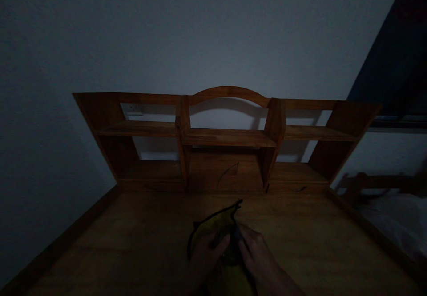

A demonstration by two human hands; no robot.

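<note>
The room is dim. A yellow cloth with a dark edge (216, 225) lies on the wooden desk (133, 242) near its front middle. My left hand (207, 251) rests on the cloth with its fingers spread over the fabric. Beside it, my right hand (256, 254) touches the cloth's right side, fingers pinching or pressing a fold. One pointed corner of the cloth sticks up toward the back of the desk.
A wooden hutch (230, 138) with three open shelf bays and an arched top stands at the back of the desk against a pale wall. A bed with a wooden frame (383, 185) is at the right. A dark curtain (396, 65) hangs upper right.
</note>
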